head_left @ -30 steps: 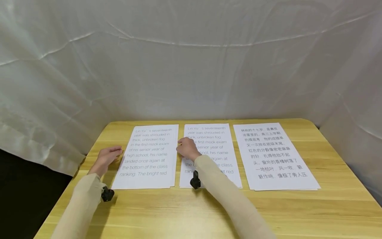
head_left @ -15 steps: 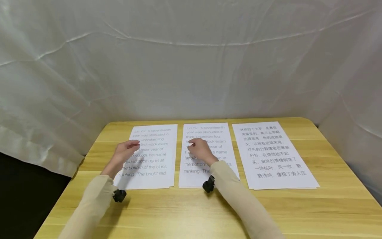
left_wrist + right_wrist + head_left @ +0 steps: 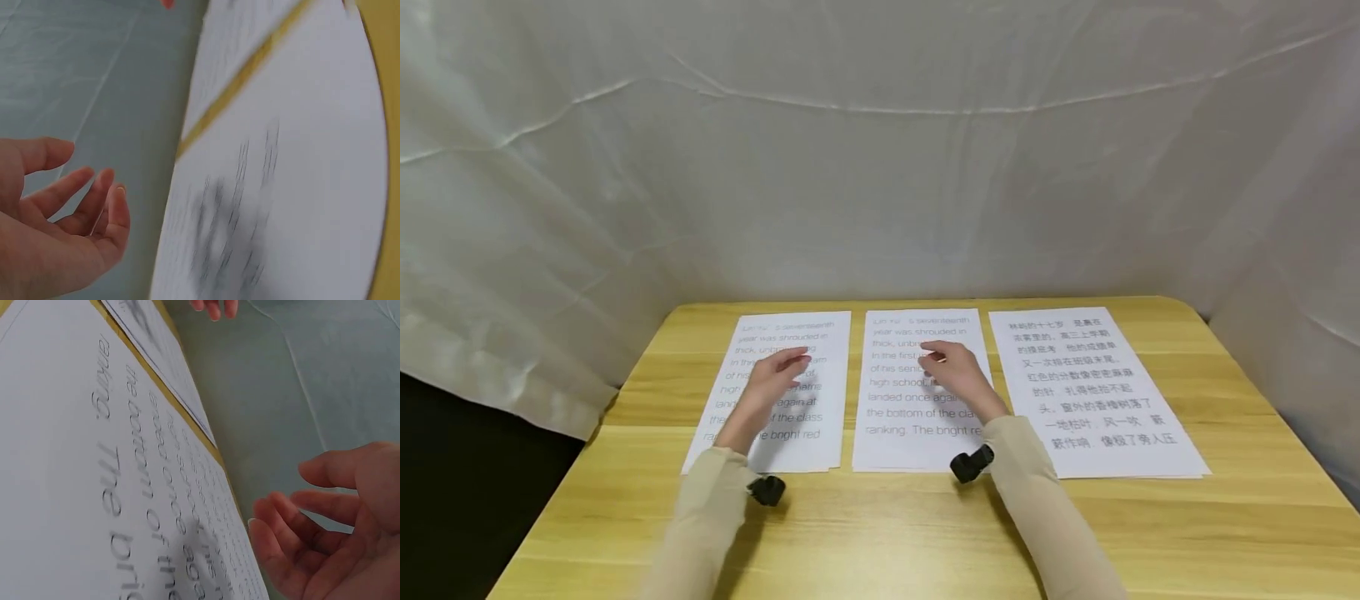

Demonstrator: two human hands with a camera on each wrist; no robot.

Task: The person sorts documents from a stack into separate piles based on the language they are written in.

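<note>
Three stacks of printed paper lie side by side on a wooden table. My left hand [image 3: 770, 385] hovers over the left stack [image 3: 722, 454], which bears English text; its shadow falls on the sheet. Above the middle stack [image 3: 887, 450], also in English, hangs my right hand [image 3: 961, 375]. In the left wrist view the left hand [image 3: 69, 219] has loosely bent fingers with a gap to the thumb and holds nothing. The right hand [image 3: 331, 525] looks much the same in the right wrist view, nothing between thumb and fingers. The right stack [image 3: 1105, 400] carries Chinese text.
The wooden table [image 3: 865, 533] extends in front of the stacks toward the viewer. A pale cloth curtain [image 3: 880, 183] hangs behind and at both sides. Narrow strips of tabletop separate the stacks. Small black cameras [image 3: 767, 490] sit at both wrists.
Both hands have moved to the right: the left from beside the left stack to above it, the right from the middle stack's left edge across that stack. The papers have stayed in place.
</note>
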